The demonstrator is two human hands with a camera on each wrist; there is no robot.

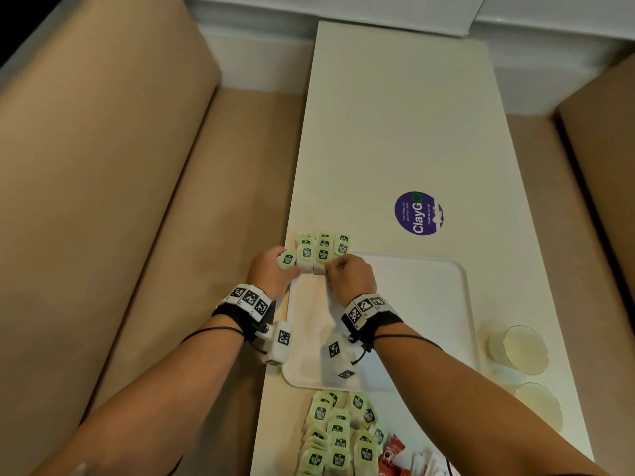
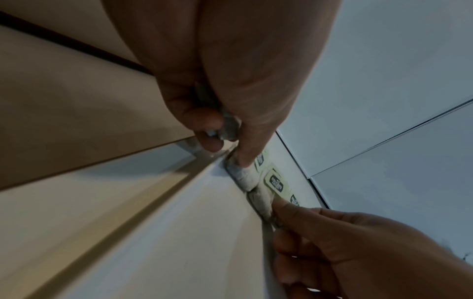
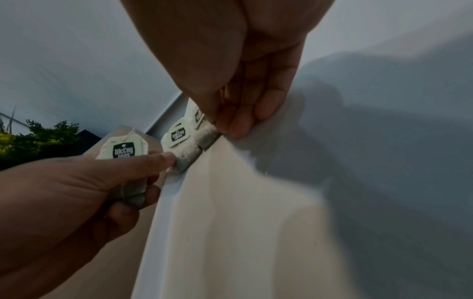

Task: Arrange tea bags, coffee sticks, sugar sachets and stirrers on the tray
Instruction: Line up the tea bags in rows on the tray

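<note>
White counter (image 1: 395, 132), tray (image 1: 412, 304) lower-center. Tea bags (image 1: 323, 247) in rows at tray's upper-left corner. Left hand (image 1: 271, 273) pinches spare bag (image 1: 287, 260) w/ forefinger nudging the row; right hand (image 1: 350, 276) fingertips pinch row's near edge. Bags likely light, soft, crushable; best grip by paper tag.

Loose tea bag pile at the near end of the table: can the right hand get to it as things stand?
Probably yes. The pile of tea bags lies uncovered just past the tray near edge, beneath the right forearm. The right hand only fingers a placed tea bag.
</note>
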